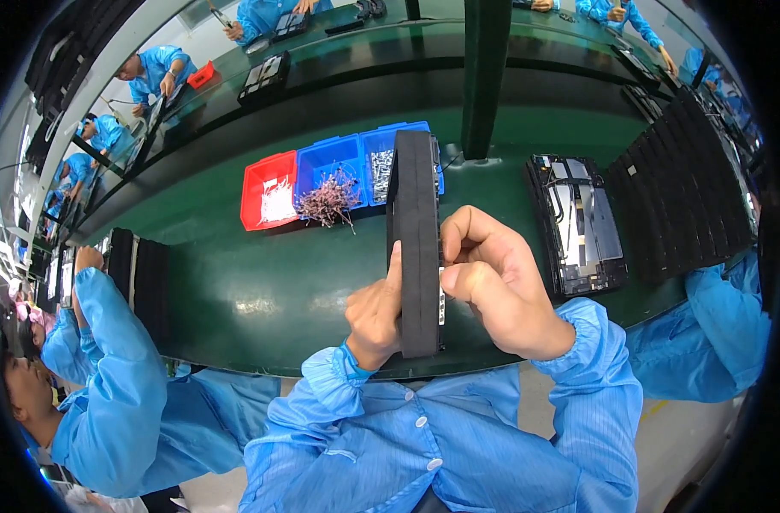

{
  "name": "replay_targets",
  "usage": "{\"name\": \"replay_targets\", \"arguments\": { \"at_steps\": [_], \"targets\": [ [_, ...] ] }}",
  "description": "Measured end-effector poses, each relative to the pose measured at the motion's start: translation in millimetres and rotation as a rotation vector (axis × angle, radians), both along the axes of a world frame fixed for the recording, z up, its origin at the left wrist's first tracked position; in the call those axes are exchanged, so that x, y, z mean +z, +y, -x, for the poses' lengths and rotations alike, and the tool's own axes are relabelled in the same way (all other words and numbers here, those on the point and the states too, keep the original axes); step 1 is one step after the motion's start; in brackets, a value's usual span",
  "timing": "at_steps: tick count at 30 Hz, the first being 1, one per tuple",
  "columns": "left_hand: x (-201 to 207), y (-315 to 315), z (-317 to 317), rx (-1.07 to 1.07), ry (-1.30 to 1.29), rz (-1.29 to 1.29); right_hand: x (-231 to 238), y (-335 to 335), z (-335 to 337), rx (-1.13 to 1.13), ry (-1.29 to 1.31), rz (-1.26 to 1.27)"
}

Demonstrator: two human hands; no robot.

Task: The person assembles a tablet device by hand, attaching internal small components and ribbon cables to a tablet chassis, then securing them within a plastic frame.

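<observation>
One black device housing (420, 248), broad faces mostly hidden, held by left fingers (395, 272), just left of bent right fingers (471, 279), their grip unclear.

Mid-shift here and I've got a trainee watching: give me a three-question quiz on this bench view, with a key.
1. Multiple choice. Relative to the blue bins, the red bin stands: a) between them; b) to the left of both; c) to the right of both.
2. True or false: the left hand is on the left side of the black unit, and the right hand is on its right side.
3. Fill in: the tangled pinkish-brown bundle sits in the middle bin, coloured ____.

Key: 1 b; 2 true; 3 blue.
</observation>
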State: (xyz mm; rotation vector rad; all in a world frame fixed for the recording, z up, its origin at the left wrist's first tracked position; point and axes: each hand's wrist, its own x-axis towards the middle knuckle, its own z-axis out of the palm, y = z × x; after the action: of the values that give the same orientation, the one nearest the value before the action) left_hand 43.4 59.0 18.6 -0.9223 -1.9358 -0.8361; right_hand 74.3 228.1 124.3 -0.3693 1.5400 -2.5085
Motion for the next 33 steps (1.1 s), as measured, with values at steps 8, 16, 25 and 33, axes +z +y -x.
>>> {"name": "replay_targets", "arguments": {
  "at_steps": [8,16,25,33],
  "targets": [
    [-5,0,2,-0.071,-0.062,0.007,-32,-18,-23,-0.100,0.185,0.139],
    [-10,-19,-9,-0.066,-0.186,0.079,-46,25,-10,-0.469,0.541,-0.148],
    [41,31,-17,-0.556,-1.442,-0.833,-98,95,-76,-0.473,-0.127,-0.284],
    [-19,46,10,-0.542,-1.477,-0.103,-83,215,-62,-0.766,-0.219,-0.300]
  ]
}}
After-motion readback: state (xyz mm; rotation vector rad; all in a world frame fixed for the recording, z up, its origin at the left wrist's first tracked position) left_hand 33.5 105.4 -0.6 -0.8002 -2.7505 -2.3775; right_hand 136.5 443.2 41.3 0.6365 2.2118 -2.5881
